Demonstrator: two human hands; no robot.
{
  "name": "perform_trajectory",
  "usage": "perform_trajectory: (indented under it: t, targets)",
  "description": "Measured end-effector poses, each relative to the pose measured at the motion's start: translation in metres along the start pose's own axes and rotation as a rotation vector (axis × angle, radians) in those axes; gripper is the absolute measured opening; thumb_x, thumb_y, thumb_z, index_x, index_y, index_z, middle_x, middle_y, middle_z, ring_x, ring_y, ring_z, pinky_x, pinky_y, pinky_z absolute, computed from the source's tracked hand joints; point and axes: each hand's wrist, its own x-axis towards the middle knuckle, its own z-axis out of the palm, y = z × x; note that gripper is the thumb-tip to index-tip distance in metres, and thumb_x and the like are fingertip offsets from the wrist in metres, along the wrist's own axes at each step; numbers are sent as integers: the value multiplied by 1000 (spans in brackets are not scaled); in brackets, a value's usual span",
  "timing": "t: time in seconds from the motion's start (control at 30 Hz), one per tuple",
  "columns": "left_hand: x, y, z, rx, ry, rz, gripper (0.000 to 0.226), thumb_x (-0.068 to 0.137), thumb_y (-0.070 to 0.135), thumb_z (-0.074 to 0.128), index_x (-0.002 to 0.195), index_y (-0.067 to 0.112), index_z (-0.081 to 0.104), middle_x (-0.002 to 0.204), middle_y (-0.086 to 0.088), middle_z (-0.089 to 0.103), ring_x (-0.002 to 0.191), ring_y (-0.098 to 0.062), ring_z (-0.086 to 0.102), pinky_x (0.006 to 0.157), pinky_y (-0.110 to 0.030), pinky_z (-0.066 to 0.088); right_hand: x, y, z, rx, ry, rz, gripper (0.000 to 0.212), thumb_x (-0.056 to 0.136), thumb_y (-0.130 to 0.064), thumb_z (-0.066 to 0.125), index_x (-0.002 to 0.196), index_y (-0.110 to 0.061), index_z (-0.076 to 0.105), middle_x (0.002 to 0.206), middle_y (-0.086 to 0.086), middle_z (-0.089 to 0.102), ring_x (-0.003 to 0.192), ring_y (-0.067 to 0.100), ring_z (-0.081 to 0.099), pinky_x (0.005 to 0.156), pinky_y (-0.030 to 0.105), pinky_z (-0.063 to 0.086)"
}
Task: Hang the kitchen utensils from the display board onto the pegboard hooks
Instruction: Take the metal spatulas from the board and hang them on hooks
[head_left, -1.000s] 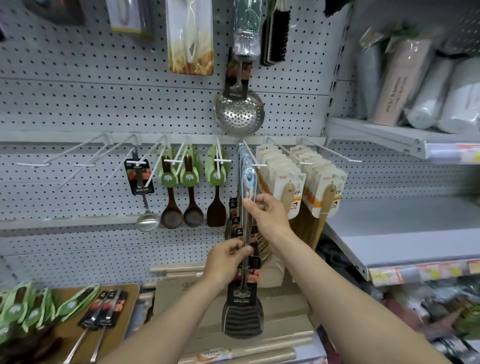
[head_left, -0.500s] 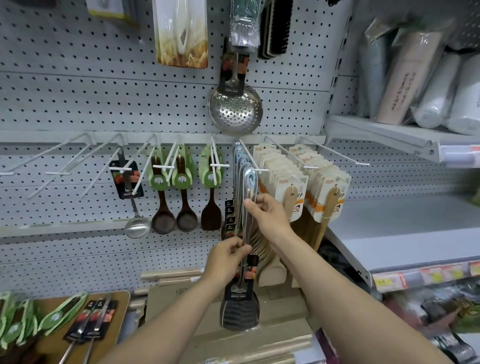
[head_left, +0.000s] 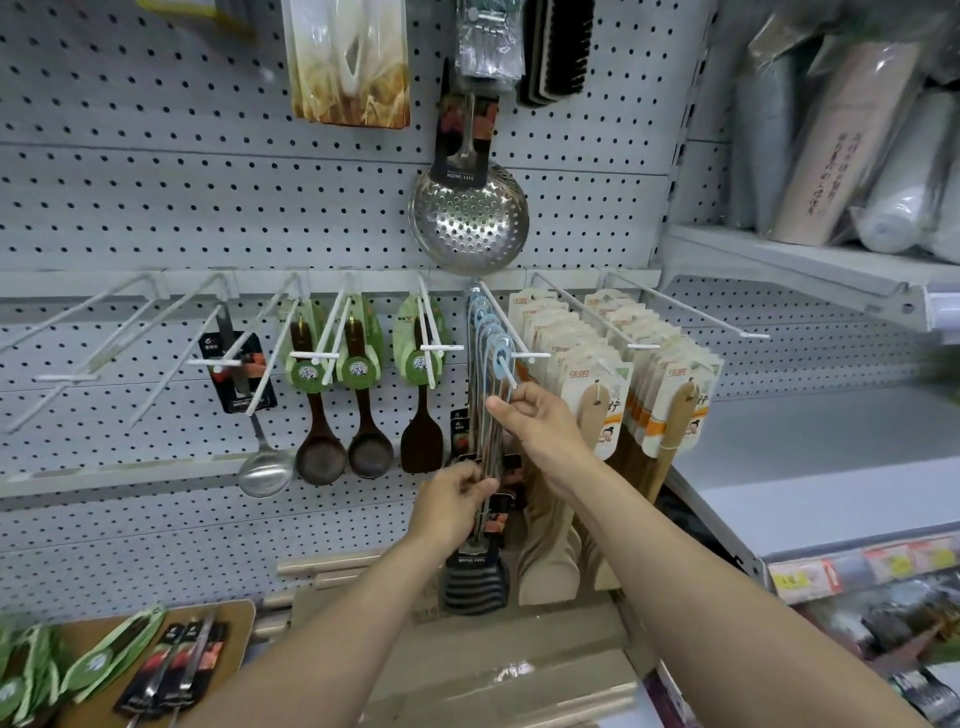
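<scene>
At the lower left, a wooden display board (head_left: 228, 618) is cut off by the frame edge; green-carded utensils (head_left: 104, 660) and black-carded metal ones (head_left: 176, 670) lie on it, blurred. Above, bare white pegboard hooks (head_left: 104, 332) jut out, then a steel ladle (head_left: 265, 467), two dark wooden spoons (head_left: 343, 452) and a dark wooden turner (head_left: 422, 441) hang on theirs. The left hand (head_left: 452, 509) pinches the shaft of a slotted spatula (head_left: 477, 584), its grip pressed together low on the handle. The spatula's blue loop sits on the hook (head_left: 501, 338) with several like it; how many is hard to make out. The right hand (head_left: 540, 421) pinches the handle just under the hook tip. Behind the right forearm, carded wooden spatulas (head_left: 597, 384) are partly hidden.
</scene>
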Motion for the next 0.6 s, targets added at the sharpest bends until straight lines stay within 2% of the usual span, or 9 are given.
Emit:
perform_trajectory:
  t: [0.07, 0.13, 0.2, 0.33, 0.5, 0.6]
  targets:
    - [2, -1, 1, -1, -7, -4, 36, 94, 30, 64, 63, 22, 48, 55, 9, 41, 55, -9, 38, 56, -30, 30, 2, 4, -2, 2, 10, -6, 17, 94, -20, 70, 91, -9, 59, 71, 10, 59, 71, 20, 53, 78, 34, 45]
    - [2, -4, 4, -10, -13, -9, 34, 93, 31, 64, 64, 22, 49, 56, 8, 43, 56, -10, 40, 57, -30, 30, 2, 7, -4, 2, 15, -12, 16, 95, -17, 69, 88, -10, 57, 61, -3, 59, 62, 9, 54, 71, 24, 47]
    - [2, -5, 8, -27, -21, -15, 34, 93, 32, 65, 64, 23, 49, 56, 9, 44, 57, -10, 42, 58, -30, 32, 0, 10, -4, -5, 19, -18, 14, 94, -16, 69, 92, -7, 58, 62, -7, 62, 62, 5, 57, 69, 19, 48]
    - [0, -5, 14, -54, -28, -23, 33, 93, 31, 65, 64, 26, 51, 55, 11, 47, 57, -9, 44, 58, -28, 34, -2, 13, -6, -12, 23, -31, 13, 92, -13, 71, 95, -4, 62, 78, 7, 70, 78, 15, 65, 82, 27, 52]
    - [-5, 0, 16, -49, -16, -30, 32, 93, 30, 64, 65, 22, 51, 57, 9, 46, 54, -7, 42, 54, -24, 32, -5, 12, -9, -21, 17, -10, 9, 92, -12, 72, 93, -9, 63, 75, -3, 72, 74, 8, 65, 76, 20, 51]
    - [-7, 5, 16, -68, -3, -52, 31, 94, 26, 64, 67, 18, 51, 57, 9, 47, 48, 1, 46, 48, -15, 33, -7, 9, -11, -63, 20, -4, 14, 91, -16, 73, 97, -6, 66, 86, 7, 73, 82, 13, 66, 84, 26, 52]
